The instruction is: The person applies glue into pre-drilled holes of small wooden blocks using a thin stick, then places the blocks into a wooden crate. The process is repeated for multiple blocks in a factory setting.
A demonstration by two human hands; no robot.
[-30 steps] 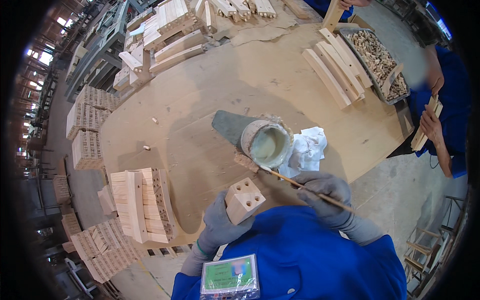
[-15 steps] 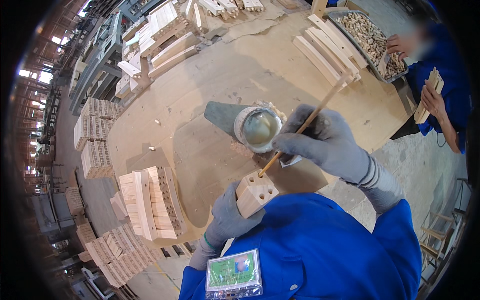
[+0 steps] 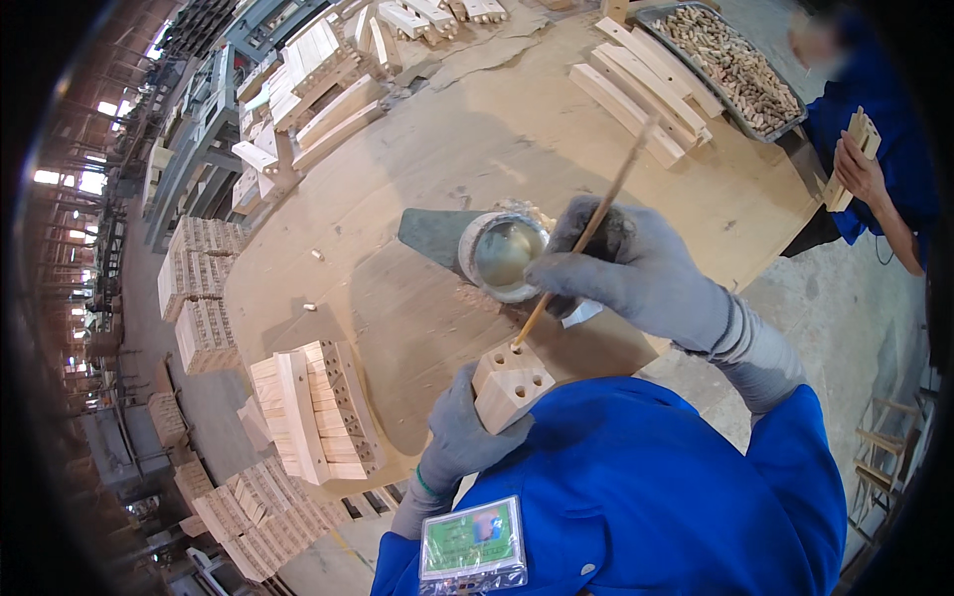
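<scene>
My left hand, in a grey glove, holds a small pale wooden block with several drilled holes on its upper face. My right hand, also gloved, grips a thin wooden stick that slants down to the block; its lower tip sits at one of the holes. Just beyond the block stands a round pot of pale glue on the wooden table. A crumpled white cloth is mostly hidden under my right hand.
A row of drilled wooden blocks lies at the table's left near edge. Long wooden slats and a tray of dowels lie far right. Another person's hand holds a wooden piece at right. Stacks of blocks stand on the floor.
My right hand swung the stick from lying low across my front up over the glue pot, then brought its tip down to the block's holes. The left hand kept holding the block.
</scene>
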